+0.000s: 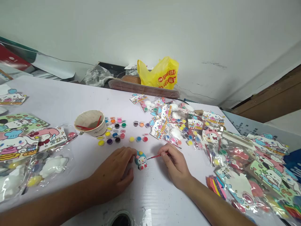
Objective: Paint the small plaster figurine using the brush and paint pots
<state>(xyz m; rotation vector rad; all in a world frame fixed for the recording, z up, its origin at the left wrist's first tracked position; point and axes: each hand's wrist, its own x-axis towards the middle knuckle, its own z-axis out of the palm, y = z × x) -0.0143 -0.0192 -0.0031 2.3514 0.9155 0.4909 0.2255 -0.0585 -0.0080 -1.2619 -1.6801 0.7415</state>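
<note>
A small figurine (141, 160) with a blue hood, white face and red patches stands on the white table (56, 97). The fingertips of my left hand (115, 174) touch its left side, with the thumb apart below. My right hand (175, 164) pinches a thin red paintbrush (155, 156), whose dark tip points at the figurine's right side, very near it. Beyond the hands lie several small paint pots, among them a yellow one (101, 143) and a red one (145, 139). A paper cup (90, 121) holding liquid and red brushes stands at their left.
Bagged figurine kits (54, 166) lie on the left, and more kits (237, 185) cover the right side. A yellow plastic bag (160, 73) sits behind the table's back edge. A roll of tape (121, 218) is at the front edge.
</note>
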